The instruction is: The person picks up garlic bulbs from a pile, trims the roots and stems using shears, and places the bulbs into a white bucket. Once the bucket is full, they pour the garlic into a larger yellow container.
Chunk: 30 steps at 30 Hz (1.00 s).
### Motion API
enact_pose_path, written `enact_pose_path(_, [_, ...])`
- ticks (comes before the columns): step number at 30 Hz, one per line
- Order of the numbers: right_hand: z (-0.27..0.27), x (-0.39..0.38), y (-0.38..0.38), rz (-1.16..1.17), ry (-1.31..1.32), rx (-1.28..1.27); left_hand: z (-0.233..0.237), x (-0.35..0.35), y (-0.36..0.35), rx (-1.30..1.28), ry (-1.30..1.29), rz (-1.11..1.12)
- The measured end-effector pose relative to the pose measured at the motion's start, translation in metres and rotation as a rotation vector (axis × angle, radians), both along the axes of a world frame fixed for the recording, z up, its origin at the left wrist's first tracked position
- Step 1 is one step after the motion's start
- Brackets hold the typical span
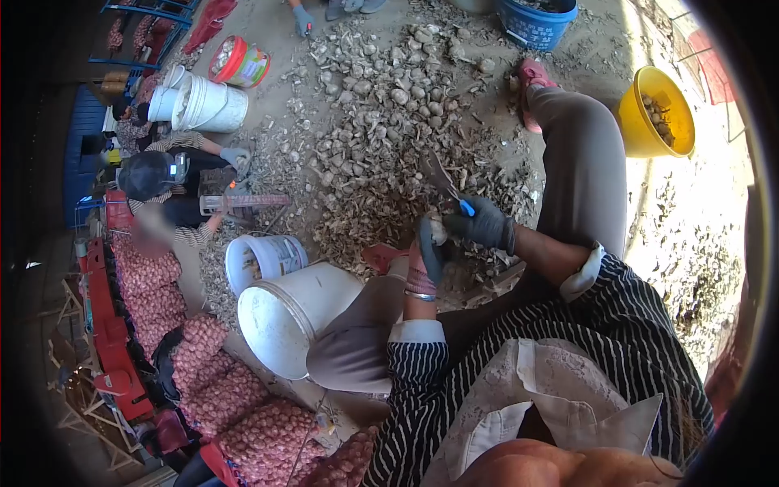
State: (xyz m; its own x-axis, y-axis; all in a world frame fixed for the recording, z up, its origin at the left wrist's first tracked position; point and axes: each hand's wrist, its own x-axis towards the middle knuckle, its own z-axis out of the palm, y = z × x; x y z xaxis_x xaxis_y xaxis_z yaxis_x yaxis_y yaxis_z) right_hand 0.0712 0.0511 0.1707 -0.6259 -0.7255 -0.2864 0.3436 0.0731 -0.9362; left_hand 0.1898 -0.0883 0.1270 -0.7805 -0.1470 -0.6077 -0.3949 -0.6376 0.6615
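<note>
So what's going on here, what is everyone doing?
A seated person in dark gloves holds a garlic bulb in the left hand and shears in the right hand. A garlic pile lies ahead, a white bucket stands at their left, and a co-worker sits nearby.

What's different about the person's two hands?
The left hand holds a pale garlic bulb, while the right hand grips shears by a blue handle. The left hand has a pink cuff at its wrist; the right hand's glove ends at a bare forearm. Both wear dark gloves and meet over the garlic pile.
</note>
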Motion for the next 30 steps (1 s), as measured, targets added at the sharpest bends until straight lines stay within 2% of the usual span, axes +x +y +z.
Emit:
enact_pose_path(1, [0.004, -0.007, 0.004, 0.052, -0.227, 0.181, -0.007, 0.003, 0.000, -0.036, 0.011, -0.020])
enact_pose_path(2, [0.000, -0.010, 0.006, 0.051, -0.235, 0.189, -0.010, 0.005, 0.000, -0.072, 0.022, -0.040])
enact_pose_path(3, [-0.004, -0.013, 0.004, 0.083, -0.177, 0.232, -0.014, 0.006, 0.001, -0.367, 0.076, -0.068])
enact_pose_path(5, [-0.003, -0.011, 0.003, 0.126, -0.120, 0.274, -0.013, 0.006, 0.007, -0.663, 0.121, -0.088])
enact_pose_path(7, [0.024, -0.010, 0.011, 0.179, 0.287, 0.398, 0.031, -0.007, 0.024, 0.106, 0.289, 0.491])
enact_pose_path(9, [0.032, -0.011, 0.014, 0.264, 0.621, 0.490, 0.020, -0.004, 0.011, 0.049, 0.260, 0.560])
enact_pose_path(10, [0.026, -0.009, 0.014, 0.271, 0.622, 0.491, 0.013, -0.001, 0.005, -0.005, 0.226, 0.619])
enact_pose_path(11, [0.015, -0.006, 0.015, 0.270, 0.733, 0.493, 0.020, -0.001, 0.002, -0.001, 0.225, 0.623])
enact_pose_path(12, [0.012, -0.003, 0.016, 0.267, 0.838, 0.497, 0.030, 0.001, 0.001, -0.038, 0.131, 0.561])
enact_pose_path(14, [0.010, -0.001, 0.014, 0.292, 0.862, 0.546, 0.027, 0.004, -0.001, -0.064, 0.033, 0.488])
enact_pose_path(16, [0.008, 0.000, 0.011, 0.318, 0.885, 0.588, 0.007, 0.011, -0.007, -1.029, 0.187, 0.223])
enact_pose_path(19, [-0.009, 0.003, 0.006, 0.339, 0.735, 0.614, 0.015, 0.007, -0.009, -1.135, 0.289, 0.157])
enact_pose_path(20, [-0.034, 0.006, 0.004, 0.314, 0.537, 0.551, 0.014, 0.007, -0.011, -1.193, 0.347, 0.129])
enact_pose_path(21, [-0.038, 0.006, 0.004, 0.286, 0.340, 0.489, 0.021, 0.004, -0.009, -1.186, 0.355, 0.131])
enact_pose_path(22, [-0.042, 0.005, 0.005, 0.283, 0.345, 0.496, 0.027, 0.002, -0.006, -0.797, 0.418, 0.283])
enact_pose_path(23, [-0.033, 0.005, 0.001, 0.210, 0.124, 0.449, 0.032, 0.001, -0.004, -0.402, 0.465, 0.421])
enact_pose_path(25, [-0.010, 0.004, -0.001, 0.102, -0.270, 0.343, 0.025, 0.008, -0.007, -0.334, 0.399, 0.468])
enact_pose_path(26, [-0.014, 0.006, -0.001, 0.111, -0.265, 0.341, 0.019, 0.010, -0.010, -0.267, 0.337, 0.509])
enact_pose_path(27, [-0.022, 0.009, 0.002, 0.085, 0.013, 0.286, 0.013, 0.012, -0.012, -0.276, 0.218, 0.504])
enact_pose_path(28, [-0.028, 0.010, 0.007, 0.054, 0.290, 0.226, 0.008, 0.016, -0.014, -0.275, 0.221, 0.510])
enact_pose_path(29, [-0.029, 0.009, 0.012, 0.098, 0.444, 0.332, -0.003, 0.021, -0.018, -0.230, 0.249, 0.495])
enact_pose_path(30, [-0.014, 0.006, 0.011, 0.100, 0.446, 0.332, -0.007, 0.024, -0.020, -0.186, 0.274, 0.480])
